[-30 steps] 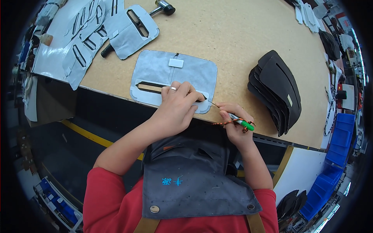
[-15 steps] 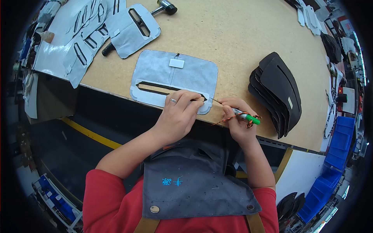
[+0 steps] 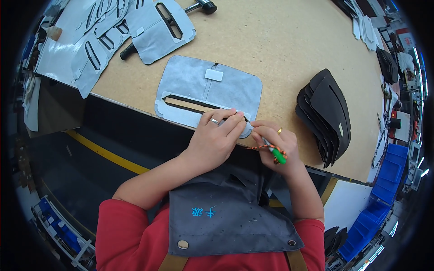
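A grey panel (image 3: 233, 89) with rounded corners lies at the table's front edge. It has a long dark-edged slot (image 3: 183, 107) along its near side and a small white rectangular patch (image 3: 214, 75). My left hand (image 3: 216, 134) is closed at the slot's right end, its fingers bunched on the panel's near-right part; the thumb is mostly hidden. Pinched in my right hand (image 3: 279, 143) is a slim pen-like tool (image 3: 279, 156) with a green end and an orange-and-black cord wound about it. Its tip, at the panel's right edge, is hidden by my fingers.
To the right stands a fanned stack of black panels (image 3: 326, 118). At the back left, more grey slotted pieces (image 3: 92, 58) overlap, one panel (image 3: 156, 36) resting across the handle of a black-headed hammer (image 3: 208, 6). Blue bins (image 3: 386, 176) sit beyond the table's right side.
My right hand has turned and come in closer to my left, bringing the tool's green end lower. My left fingers have shifted over the slot's right end. The whole view has shifted slightly.
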Demonstrator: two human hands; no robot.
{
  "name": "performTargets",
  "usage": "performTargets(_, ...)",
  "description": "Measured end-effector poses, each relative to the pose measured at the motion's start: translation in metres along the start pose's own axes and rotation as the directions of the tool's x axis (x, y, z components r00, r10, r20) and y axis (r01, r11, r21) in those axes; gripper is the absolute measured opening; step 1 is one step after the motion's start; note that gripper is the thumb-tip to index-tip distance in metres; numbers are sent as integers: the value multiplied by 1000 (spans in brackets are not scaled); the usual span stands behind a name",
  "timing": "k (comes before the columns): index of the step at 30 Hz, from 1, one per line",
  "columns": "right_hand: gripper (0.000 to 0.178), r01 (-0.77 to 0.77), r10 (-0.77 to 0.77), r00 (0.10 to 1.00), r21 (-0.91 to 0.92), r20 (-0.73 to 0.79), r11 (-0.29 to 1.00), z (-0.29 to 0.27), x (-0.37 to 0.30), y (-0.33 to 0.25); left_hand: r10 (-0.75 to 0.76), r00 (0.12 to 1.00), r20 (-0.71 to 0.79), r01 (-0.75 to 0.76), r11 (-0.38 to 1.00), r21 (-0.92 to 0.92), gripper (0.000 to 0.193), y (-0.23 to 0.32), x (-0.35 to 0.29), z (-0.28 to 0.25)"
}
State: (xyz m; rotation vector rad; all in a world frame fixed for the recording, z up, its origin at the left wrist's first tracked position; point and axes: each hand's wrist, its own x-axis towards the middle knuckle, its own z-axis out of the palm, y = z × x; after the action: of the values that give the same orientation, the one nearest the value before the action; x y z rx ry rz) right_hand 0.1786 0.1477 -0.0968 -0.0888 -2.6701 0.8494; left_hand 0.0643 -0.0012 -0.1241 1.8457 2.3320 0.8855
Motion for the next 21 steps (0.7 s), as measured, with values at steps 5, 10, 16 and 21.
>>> performTargets(5,4,-485,577,811,664,98,569,3,1,11,-2,1000,2,2,1000,13,40,0,-1,1)
performTargets(10,14,-494,639,759,748,122,443,3,-1,20,-16,1000,-4,16,1000,17,43,1,-2,2)
performTargets(16,13,-453,576,813,711,83,538,6,-2,19,-48,999,-4,48,993,103,45,6,0,1)
performTargets(21,14,-455,601,796,729,75,512,6,0,18,-178,982,55,174,983,65,41,13,5,-12)
